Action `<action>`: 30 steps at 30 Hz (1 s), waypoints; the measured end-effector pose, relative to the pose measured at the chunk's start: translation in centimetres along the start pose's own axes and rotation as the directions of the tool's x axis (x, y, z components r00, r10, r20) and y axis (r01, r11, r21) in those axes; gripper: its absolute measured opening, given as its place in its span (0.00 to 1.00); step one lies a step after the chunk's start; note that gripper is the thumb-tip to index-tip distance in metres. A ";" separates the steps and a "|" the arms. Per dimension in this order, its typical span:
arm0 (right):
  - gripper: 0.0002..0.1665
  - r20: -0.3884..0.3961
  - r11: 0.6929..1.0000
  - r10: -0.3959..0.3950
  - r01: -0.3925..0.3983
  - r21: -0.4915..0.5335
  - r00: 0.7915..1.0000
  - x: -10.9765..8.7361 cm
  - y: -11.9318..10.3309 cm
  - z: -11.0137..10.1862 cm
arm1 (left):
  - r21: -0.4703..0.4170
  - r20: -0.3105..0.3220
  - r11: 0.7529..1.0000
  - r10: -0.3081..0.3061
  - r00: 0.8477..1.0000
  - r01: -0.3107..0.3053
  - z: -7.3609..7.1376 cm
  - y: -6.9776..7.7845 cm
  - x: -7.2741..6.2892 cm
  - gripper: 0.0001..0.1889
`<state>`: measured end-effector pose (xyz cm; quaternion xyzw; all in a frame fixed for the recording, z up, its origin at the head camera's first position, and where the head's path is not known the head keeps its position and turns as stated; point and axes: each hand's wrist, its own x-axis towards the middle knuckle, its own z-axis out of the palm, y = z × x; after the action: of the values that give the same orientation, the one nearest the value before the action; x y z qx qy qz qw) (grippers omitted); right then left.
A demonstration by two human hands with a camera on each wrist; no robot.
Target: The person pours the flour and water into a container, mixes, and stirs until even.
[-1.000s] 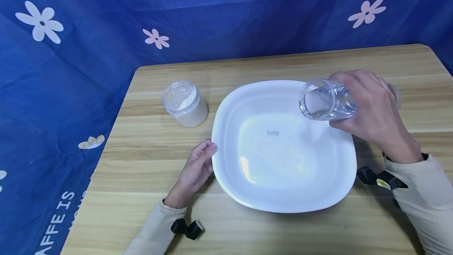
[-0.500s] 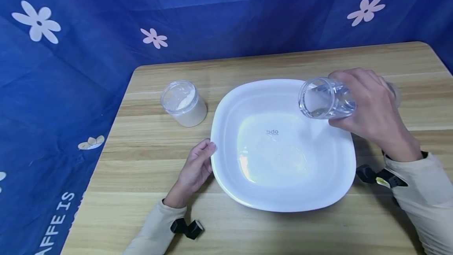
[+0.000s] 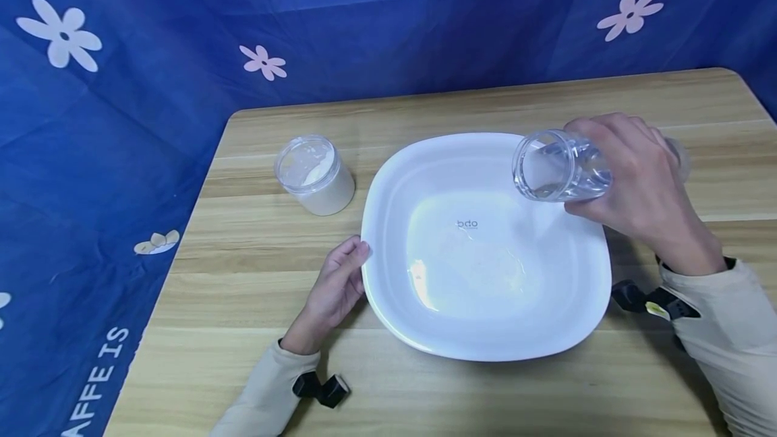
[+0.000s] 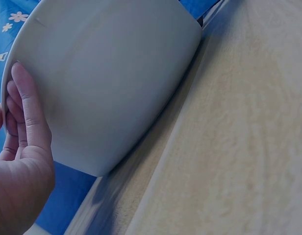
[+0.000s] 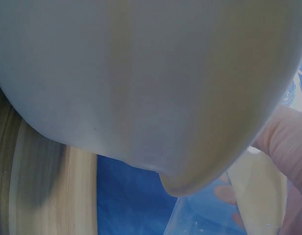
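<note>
A white oval basin (image 3: 485,346) stands on the table, with a small "bdo" mark on its floor. My left hand (image 3: 336,285) pinches its left rim, thumb on top; in the left wrist view the fingers (image 4: 31,100) lie against the basin's outside. My right hand (image 3: 637,181) grips a clear jar (image 3: 561,167) tipped onto its side. The jar's mouth faces left over the basin's back right rim, and clear liquid shows inside it. Faint ripple-like lines show on the basin floor. In the right wrist view the basin's wall (image 5: 141,73) hides most of the jar.
A clear open jar (image 3: 318,177) part filled with something white stands on the wooden table (image 3: 243,288), left of the basin. Behind the table hangs a blue flowered cloth (image 3: 388,25). Black wrist devices (image 3: 322,390) sit on both sleeves.
Both hands, the basin and the tipped jar keep nearly the same places. The whole head view has shifted slightly, and the ripple-like lines on the basin floor vary a little.
</note>
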<state>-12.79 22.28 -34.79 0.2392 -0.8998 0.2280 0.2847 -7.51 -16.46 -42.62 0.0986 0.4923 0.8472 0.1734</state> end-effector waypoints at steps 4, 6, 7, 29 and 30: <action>0.53 0.001 1.000 0.002 -0.002 0.003 1.000 0.0 0.0 0.0 | -0.001 -0.002 1.000 0.003 1.000 -0.003 0.0 0.0 0.0 0.09; 0.54 0.002 1.000 0.006 -0.006 0.005 1.000 0.0 0.0 -0.1 | 0.000 -0.001 1.000 0.005 1.000 -0.005 0.0 0.0 0.0 0.09; 0.54 0.003 1.000 0.008 -0.008 0.004 1.000 0.0 0.0 -0.1 | 0.000 0.000 1.000 0.005 1.000 -0.005 0.0 0.0 0.0 0.09; 0.60 0.037 0.989 0.120 -0.122 0.077 0.992 -0.2 0.7 -0.7 | -0.003 0.004 1.000 0.013 1.000 -0.013 0.0 0.0 0.0 0.09; 0.60 0.039 0.986 0.137 -0.140 0.085 0.990 -0.2 0.7 -0.7 | -0.002 0.004 1.000 0.013 1.000 -0.013 0.0 0.0 0.0 0.09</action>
<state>-12.79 23.29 -34.59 0.1919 -0.9080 0.2827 0.2425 -7.50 -16.42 -42.60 0.1032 0.4905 0.8486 0.1690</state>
